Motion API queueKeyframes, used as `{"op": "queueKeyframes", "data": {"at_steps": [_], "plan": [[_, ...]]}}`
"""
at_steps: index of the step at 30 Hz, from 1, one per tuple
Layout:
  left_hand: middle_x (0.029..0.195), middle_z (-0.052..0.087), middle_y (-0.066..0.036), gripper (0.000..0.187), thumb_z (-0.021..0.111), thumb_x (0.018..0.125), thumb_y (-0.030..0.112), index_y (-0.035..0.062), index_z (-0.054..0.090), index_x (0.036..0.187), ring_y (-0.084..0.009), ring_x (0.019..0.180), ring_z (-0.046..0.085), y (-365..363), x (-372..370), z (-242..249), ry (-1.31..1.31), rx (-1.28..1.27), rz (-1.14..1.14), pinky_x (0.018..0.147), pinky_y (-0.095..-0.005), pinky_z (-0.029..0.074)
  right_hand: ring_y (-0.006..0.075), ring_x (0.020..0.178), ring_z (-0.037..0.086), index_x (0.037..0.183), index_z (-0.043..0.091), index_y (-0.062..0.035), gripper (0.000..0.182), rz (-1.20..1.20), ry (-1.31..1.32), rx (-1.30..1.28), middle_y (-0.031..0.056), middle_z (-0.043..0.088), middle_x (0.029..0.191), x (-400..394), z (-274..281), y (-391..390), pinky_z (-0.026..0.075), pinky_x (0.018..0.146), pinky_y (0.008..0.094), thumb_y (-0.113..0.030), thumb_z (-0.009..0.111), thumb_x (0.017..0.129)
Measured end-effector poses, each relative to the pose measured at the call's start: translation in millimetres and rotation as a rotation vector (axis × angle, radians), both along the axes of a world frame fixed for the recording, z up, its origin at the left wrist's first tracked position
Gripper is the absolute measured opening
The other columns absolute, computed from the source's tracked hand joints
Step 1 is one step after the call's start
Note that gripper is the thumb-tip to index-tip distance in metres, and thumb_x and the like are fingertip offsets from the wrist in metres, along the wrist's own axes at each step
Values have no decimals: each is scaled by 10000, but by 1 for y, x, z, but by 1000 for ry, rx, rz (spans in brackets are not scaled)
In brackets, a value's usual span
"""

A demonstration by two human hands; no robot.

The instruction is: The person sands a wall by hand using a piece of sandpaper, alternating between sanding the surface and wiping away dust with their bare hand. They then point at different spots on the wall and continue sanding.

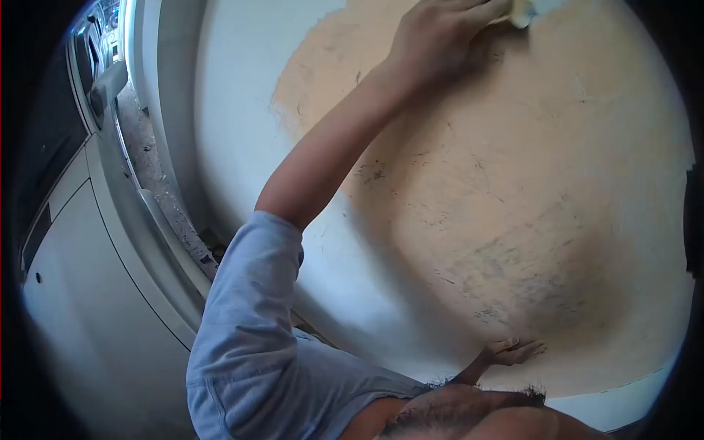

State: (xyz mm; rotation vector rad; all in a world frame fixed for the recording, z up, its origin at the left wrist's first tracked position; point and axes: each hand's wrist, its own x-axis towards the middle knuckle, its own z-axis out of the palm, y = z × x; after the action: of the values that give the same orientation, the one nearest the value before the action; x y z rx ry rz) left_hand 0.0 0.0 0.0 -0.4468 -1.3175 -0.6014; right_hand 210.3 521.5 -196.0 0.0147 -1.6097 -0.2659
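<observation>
Left hand (440,44) grips a pale sanding block (522,11) against the top of the tan filler patch (499,191). Right hand (510,352) rests open below it. Keep strokes flat, even.

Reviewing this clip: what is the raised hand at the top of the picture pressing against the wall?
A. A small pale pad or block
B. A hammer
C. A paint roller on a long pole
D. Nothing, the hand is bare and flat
A: the raised hand grips a small pale pad against the tan patch of the wall, partly cut off by the picture edge.
</observation>
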Motion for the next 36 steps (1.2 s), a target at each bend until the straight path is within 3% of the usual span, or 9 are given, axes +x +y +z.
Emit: {"op": "queueKeyframes", "data": {"at_steps": [2,4,9,12,18,22,29,32,36], "plan": [[1436,447,-162,427,519,940,102,22,486,1358,-312,1397,321,8,19,3,-10,39,-145,1178,-450,179,429,1367,325,1406,359,84,589,-130,-22,67,270,341,1469,6,5,9,251,1116,525,-338,377,996],[1304,576,-169,602,700,680,107,116,591,1272,-339,1239,525,18,12,-66,19,-21,-90,1111,-559,282,426,1368,326,1405,362,83,584,-95,-49,-10,271,341,1469,7,-25,-26,254,1114,526,-335,374,998],[1096,681,-172,288,545,836,109,-1,689,1060,-355,1059,638,99,54,-313,-463,-88,-51,992,-535,405,421,1369,326,1406,368,76,582,-84,-29,20,270,339,1470,4,-8,-20,262,1109,529,-340,370,999],[1102,674,-172,290,566,833,116,-1,680,1072,-339,1066,632,98,64,-267,-284,81,-211,987,-517,407,422,1367,329,1406,369,73,593,-137,-53,-32,270,347,1465,6,-2,-19,268,1106,530,-356,382,996],[1191,638,-104,333,600,808,124,78,631,1136,-270,1142,584,47,25,5,152,-26,-129,1002,-414,410,421,1374,316,1402,374,75,608,-30,28,19,275,360,1452,-5,-1,-7,254,1113,530,-376,370,994],[1221,627,-112,355,586,801,84,59,624,1153,-280,1152,582,64,28,-6,160,73,-111,1001,-441,413,414,1381,309,1403,374,75,614,-23,9,-18,277,339,1466,-3,-3,-6,245,1120,521,-382,365,993],[1098,686,-153,241,604,838,126,21,704,1031,-331,1088,635,139,90,-323,-346,98,-135,1005,-504,416,412,1387,300,1410,378,64,609,-3,11,-47,253,338,1480,-3,-5,-6,244,1113,516,-379,366,994],[1142,673,-152,269,566,850,93,25,683,1083,-326,1127,615,115,65,-275,-307,-48,-181,1025,-507,399,412,1383,307,1408,388,58,606,-1,30,-27,242,345,1480,-4,-1,-15,248,1108,520,-381,371,991],[1294,595,-90,339,603,862,192,101,627,1188,-255,1249,524,71,33,-44,56,-76,-71,1126,-443,318,415,1378,316,1405,395,54,598,-30,37,2,246,348,1476,-2,-2,-6,252,1104,529,-375,379,988]]}}
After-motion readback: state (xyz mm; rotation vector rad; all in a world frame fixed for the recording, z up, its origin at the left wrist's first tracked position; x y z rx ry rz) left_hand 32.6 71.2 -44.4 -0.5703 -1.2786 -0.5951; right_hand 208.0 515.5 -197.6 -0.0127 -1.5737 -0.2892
